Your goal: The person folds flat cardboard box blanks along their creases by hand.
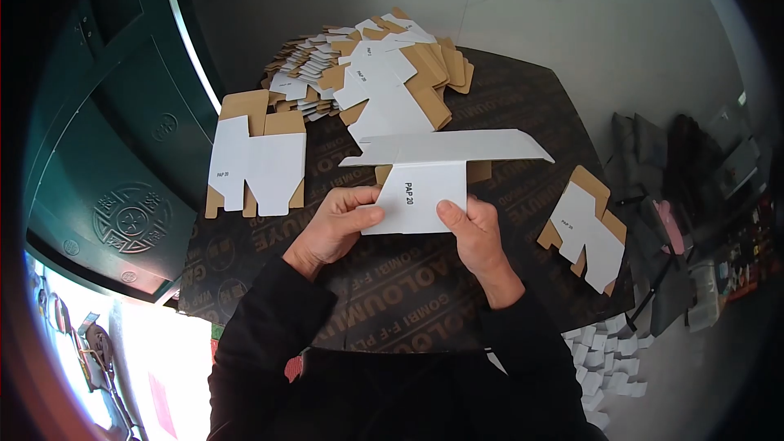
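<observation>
A partly folded white cardboard box (437, 196) marked "PAP 20" is held up over the dark table, with a long flap standing across its far side. My left hand (339, 224) grips its left edge, thumb on the white face and fingers behind. On the right edge, my right hand (478, 241) pinches the same box, thumb on top. The fingers under the box are hidden. Brown inner cardboard shows behind it on both sides.
Flat box blanks (392, 86) lie in a big pile at the table's far side. Single blanks rest at left (273, 163) and right (584, 233). Many white folded pieces (608, 363) are on the floor at lower right. A green door (122, 131) stands left of the printed table (392, 302).
</observation>
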Available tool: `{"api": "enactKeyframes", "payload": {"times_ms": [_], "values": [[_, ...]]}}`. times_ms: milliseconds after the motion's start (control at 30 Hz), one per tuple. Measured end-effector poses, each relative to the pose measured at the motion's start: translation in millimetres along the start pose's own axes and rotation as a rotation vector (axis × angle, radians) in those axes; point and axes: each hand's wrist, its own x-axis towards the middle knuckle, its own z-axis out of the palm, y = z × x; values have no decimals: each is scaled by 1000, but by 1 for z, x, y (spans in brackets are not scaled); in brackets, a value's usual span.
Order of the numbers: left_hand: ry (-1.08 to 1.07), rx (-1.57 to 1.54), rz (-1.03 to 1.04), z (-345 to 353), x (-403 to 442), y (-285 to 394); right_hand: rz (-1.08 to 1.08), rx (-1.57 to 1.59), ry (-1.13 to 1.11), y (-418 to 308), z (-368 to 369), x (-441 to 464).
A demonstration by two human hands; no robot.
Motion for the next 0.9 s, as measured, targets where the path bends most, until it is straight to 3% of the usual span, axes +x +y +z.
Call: {"api": "enactKeyframes", "payload": {"times_ms": [167,533,667,900], "values": [[72,68,-84,-4,2,-1,-97,-49,46,4,6,0],[85,190,-60,-7,4,-1,20,-152,2,-1,4,2],[83,223,-53,-5,3,-3,-47,143,87,-7,8,5],[186,184,-4,-2,4,-1,-141,150,276,-6,4,10]]}}
